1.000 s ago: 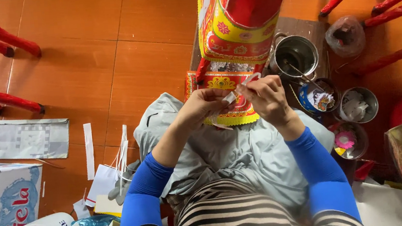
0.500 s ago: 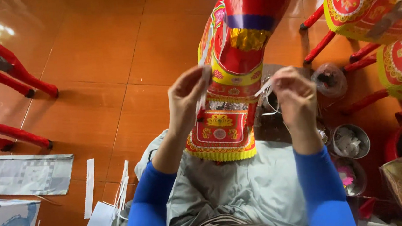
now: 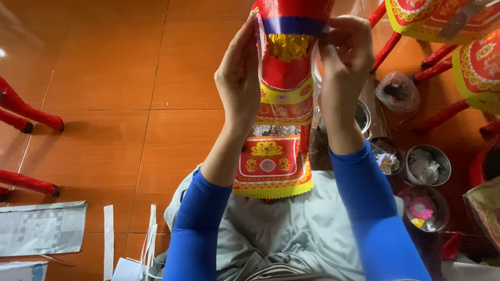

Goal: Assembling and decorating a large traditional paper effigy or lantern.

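Paper lantern (image 3: 290,52), red and gold, hung up over the lap, pinched by the left hand (image 3: 241,78) and the right hand (image 3: 345,54), and a hard pull might have torn its thin paper.

Count of items in your view
You have two hands (image 3: 241,78) (image 3: 345,60), three metal bowls (image 3: 426,166) (image 3: 423,208) (image 3: 385,156), one paper ornament (image 3: 282,95) and one clear bag (image 3: 398,92).
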